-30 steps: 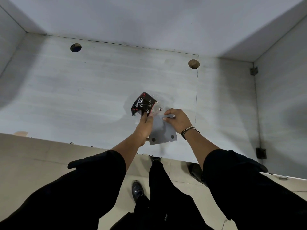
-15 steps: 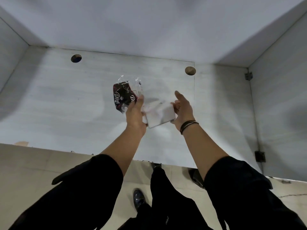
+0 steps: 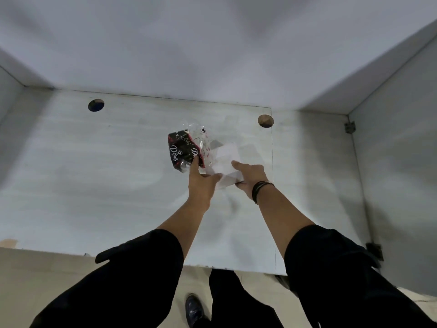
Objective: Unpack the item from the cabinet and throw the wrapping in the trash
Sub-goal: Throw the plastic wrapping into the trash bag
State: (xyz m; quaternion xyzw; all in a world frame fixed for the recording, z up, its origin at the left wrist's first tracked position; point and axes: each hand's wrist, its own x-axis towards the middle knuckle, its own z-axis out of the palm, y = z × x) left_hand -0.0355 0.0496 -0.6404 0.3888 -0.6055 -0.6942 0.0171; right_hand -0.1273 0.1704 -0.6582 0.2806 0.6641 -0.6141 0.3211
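Pale cabinet shelf (image 3: 94, 176), two round holes at its back edge. Packet is now lifted mid-shelf — left hand (image 3: 201, 185) pinches the printed clear wrapper (image 3: 183, 151), right hand (image 3: 248, 178) grips the white item (image 3: 225, 162), index finger out. Since a second ago: off the shelf, partly pulled apart — wrapper not binned yet.

A pale grey wood-grain cabinet shelf (image 3: 94, 185) fills the view, with two round holes (image 3: 96, 105) near its back edge. A plain grey back panel (image 3: 212, 48) rises behind, a side wall (image 3: 402, 150) with metal hinges (image 3: 349, 127) stands right. Beige floor tiles (image 3: 35, 280) lie below.
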